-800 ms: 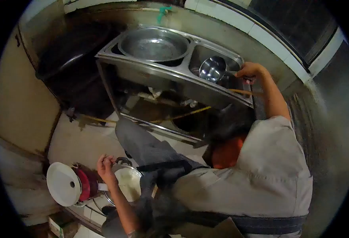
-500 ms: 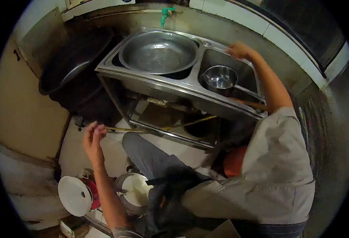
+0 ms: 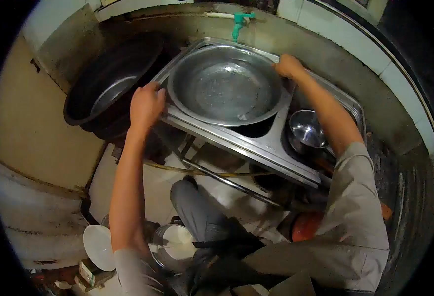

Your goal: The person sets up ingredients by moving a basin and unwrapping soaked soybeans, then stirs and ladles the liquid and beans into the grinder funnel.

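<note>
At twelve o'clock, over the sink [image 3: 277, 133], lies the metal basin [image 3: 222, 93], the left hand [image 3: 147, 103] curled beside its eight-to-nine o'clock edge, the right hand [image 3: 288, 66] curled at two-to-three; whether either grips it, I cannot tell.

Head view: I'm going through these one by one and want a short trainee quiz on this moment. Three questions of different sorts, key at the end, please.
1. Multiple choice: what colour is the tap on the wall behind the sink?
A) red
B) green
C) black

2. True or false: the small metal pan is in the sink, outside the wide metal basin.

3. Fill in the blank: of the person's two hands, the one nearer the black tub is the ____ hand.

Key:
1. B, green.
2. True.
3. The left hand.
</note>
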The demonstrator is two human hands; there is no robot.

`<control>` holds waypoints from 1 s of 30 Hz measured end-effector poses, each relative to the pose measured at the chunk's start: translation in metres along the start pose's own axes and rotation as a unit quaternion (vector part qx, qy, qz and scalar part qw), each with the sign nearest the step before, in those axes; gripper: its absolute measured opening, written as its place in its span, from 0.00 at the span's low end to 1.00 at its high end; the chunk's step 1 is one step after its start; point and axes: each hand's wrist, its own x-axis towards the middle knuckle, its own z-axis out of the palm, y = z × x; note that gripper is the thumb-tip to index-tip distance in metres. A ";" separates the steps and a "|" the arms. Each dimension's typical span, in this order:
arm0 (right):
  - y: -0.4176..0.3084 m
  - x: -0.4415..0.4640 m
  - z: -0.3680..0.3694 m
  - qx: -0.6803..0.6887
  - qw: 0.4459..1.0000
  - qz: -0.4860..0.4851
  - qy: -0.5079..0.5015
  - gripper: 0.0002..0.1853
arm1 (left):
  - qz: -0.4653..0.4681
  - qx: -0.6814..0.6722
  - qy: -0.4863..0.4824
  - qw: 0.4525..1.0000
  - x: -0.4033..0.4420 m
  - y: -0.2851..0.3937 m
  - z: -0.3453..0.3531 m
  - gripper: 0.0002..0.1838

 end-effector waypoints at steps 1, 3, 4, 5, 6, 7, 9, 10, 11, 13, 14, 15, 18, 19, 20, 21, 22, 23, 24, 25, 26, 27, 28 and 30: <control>-0.007 -0.005 -0.006 -0.002 1.000 -0.004 -0.003 0.23 | 0.051 0.107 -0.007 0.993 0.008 0.004 0.003 0.16; -0.022 -0.015 -0.017 0.038 0.995 0.050 -0.072 0.22 | -0.008 0.138 -0.044 0.989 0.023 0.011 0.006 0.17; -0.021 -0.008 -0.014 0.034 0.996 0.045 -0.074 0.22 | -0.034 0.145 -0.112 0.982 0.032 0.012 0.009 0.19; -0.016 0.000 -0.009 0.057 0.991 0.074 -0.098 0.22 | -0.059 0.152 -0.182 0.970 0.038 0.014 0.012 0.21; -0.012 0.008 -0.005 0.079 0.985 0.102 -0.118 0.23 | -0.077 0.167 -0.189 0.965 0.043 0.022 0.012 0.22; -0.011 0.011 0.000 0.076 0.986 0.098 -0.114 0.23 | -0.079 0.164 -0.183 0.966 0.048 0.024 0.014 0.22; -0.009 0.012 0.011 0.081 0.990 0.108 -0.039 0.25 | -0.155 0.076 -0.242 0.955 0.062 0.022 0.016 0.23; -0.008 0.014 0.012 0.081 0.991 0.103 -0.029 0.25 | -0.191 0.036 -0.258 0.946 0.065 0.021 0.017 0.23; -0.006 0.015 0.012 0.098 0.989 0.102 -0.040 0.25 | -0.189 0.032 -0.250 0.949 0.065 0.020 0.020 0.23; -0.001 0.021 0.015 0.114 0.988 0.098 -0.045 0.26 | -0.233 0.071 -0.179 0.953 0.061 0.025 0.023 0.23; 0.001 0.024 0.018 0.135 0.985 0.104 -0.018 0.26 | -0.223 0.073 -0.145 0.961 0.055 0.029 0.020 0.23; -0.001 0.018 0.017 0.155 0.982 0.109 0.004 0.27 | -0.223 0.071 -0.142 0.962 0.056 0.028 0.019 0.23; -0.006 0.003 0.016 0.209 0.969 0.131 0.004 0.28 | -0.286 0.009 -0.074 0.955 0.046 0.020 0.024 0.23; -0.004 0.006 0.016 0.214 0.968 0.127 0.012 0.28 | -0.283 -0.075 -0.044 0.955 0.045 0.014 0.027 0.23; -0.002 0.010 0.017 0.219 0.968 0.123 0.020 0.28 | -0.273 -0.159 -0.007 0.949 0.051 0.009 0.030 0.24; 0.001 0.011 0.019 0.191 0.976 0.095 0.047 0.27 | -0.281 -0.176 0.014 0.943 0.053 0.004 0.037 0.23; -0.003 0.002 0.010 0.227 0.967 0.103 0.062 0.26 | -0.268 -0.175 0.005 0.948 0.049 0.003 0.037 0.23; -0.003 0.004 0.004 0.227 0.967 0.097 0.071 0.26 | -0.254 -0.171 -0.004 0.952 0.049 0.003 0.037 0.23; -0.003 0.005 -0.001 0.216 0.968 0.090 0.093 0.24 | -0.265 -0.187 0.021 0.946 0.053 0.003 0.036 0.23; -0.003 0.005 -0.003 0.204 0.969 0.086 0.112 0.23 | -0.263 -0.189 0.026 0.946 0.055 -0.002 0.035 0.23; -0.001 0.006 -0.007 0.203 0.969 0.085 0.114 0.23 | -0.247 -0.202 0.033 0.947 0.057 -0.006 0.034 0.23; -0.004 -0.002 -0.018 0.209 0.970 0.085 0.086 0.23 | -0.233 -0.215 0.039 0.948 0.055 -0.001 0.028 0.22; -0.003 -0.012 -0.026 0.215 0.971 0.088 0.056 0.23 | -0.234 -0.217 0.037 0.947 0.051 0.007 0.018 0.22; -0.005 -0.030 -0.041 0.222 0.971 0.066 0.051 0.23 | -0.254 -0.244 0.028 0.936 0.044 0.018 -0.004 0.21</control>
